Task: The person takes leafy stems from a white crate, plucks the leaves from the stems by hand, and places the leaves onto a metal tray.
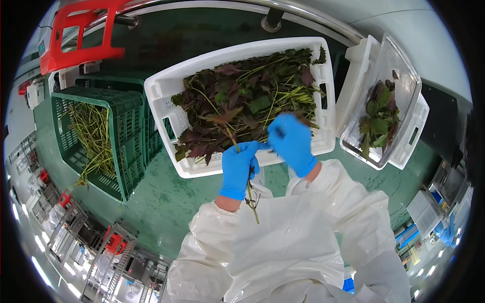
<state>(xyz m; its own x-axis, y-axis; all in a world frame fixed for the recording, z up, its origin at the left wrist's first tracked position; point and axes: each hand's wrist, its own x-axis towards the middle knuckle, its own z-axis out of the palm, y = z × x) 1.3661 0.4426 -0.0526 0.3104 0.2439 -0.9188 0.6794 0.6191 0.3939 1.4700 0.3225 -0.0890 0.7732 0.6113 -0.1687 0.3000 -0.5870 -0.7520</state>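
Left hand (239,169) closed round a leafy stem (222,118)
Beside it, my right hand (292,145) is blurred; I can't tell its hold

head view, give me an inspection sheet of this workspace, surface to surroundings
Surface: green floor, with dark, wet-looking marks.
Job's things: white crate holding a leafy pile; one leafy stem is in hand.
Clutter: green crate with thin stems at left; tray with loose leaves at right.
Left hand: blue glove, grip closed around the leafy stem.
Right hand: blue glove, close to the left fingers; blurred, so its grip can't be judged.
Cables: nothing seen around the hands or crates.
Surroundings: metal rail beyond the white crate; red plastic frame at upper left.
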